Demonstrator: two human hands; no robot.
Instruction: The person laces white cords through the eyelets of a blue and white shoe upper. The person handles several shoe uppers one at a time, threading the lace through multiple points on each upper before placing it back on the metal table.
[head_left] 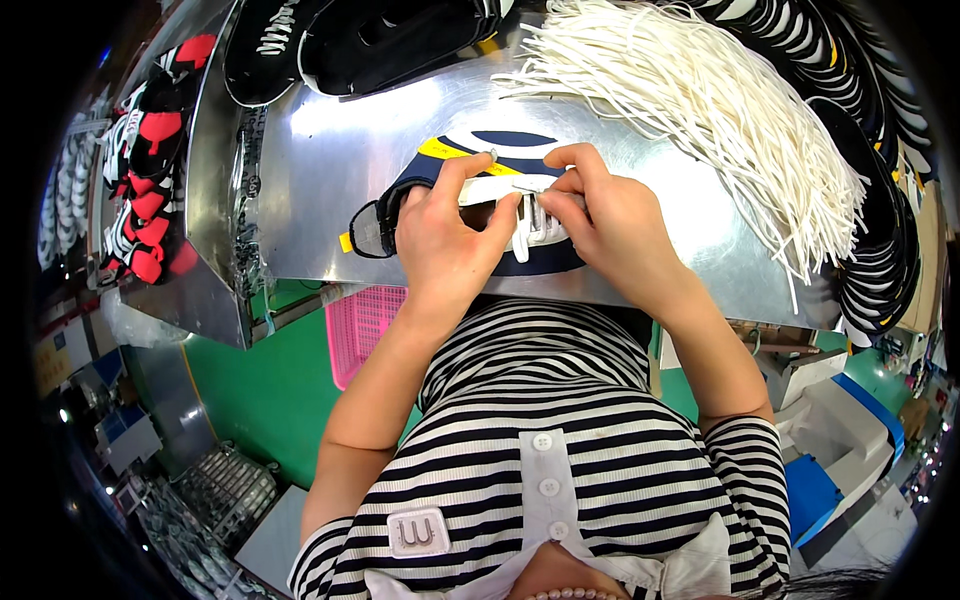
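A navy and white shoe (548, 262) lies on the metal table in front of me, with a yellow strip (440, 150) along its side. My left hand (445, 240) grips the shoe near its opening, with the thumb and index finger at the white eyelet edge. White shoelace (541, 226) crosses the eyelets in several short rows. My right hand (622, 222) is closed at those eyelets, thumb and index finger pinching the lace. The exact bit of lace between these fingertips is partly hidden by them.
A large heap of loose white laces (690, 100) lies at the far right of the metal table (330, 190). Black shoes (390, 50) stand along the back. More shoes line the right edge. Red, black and white shoe pieces (150, 200) hang at the left; a pink basket (362, 325) sits below.
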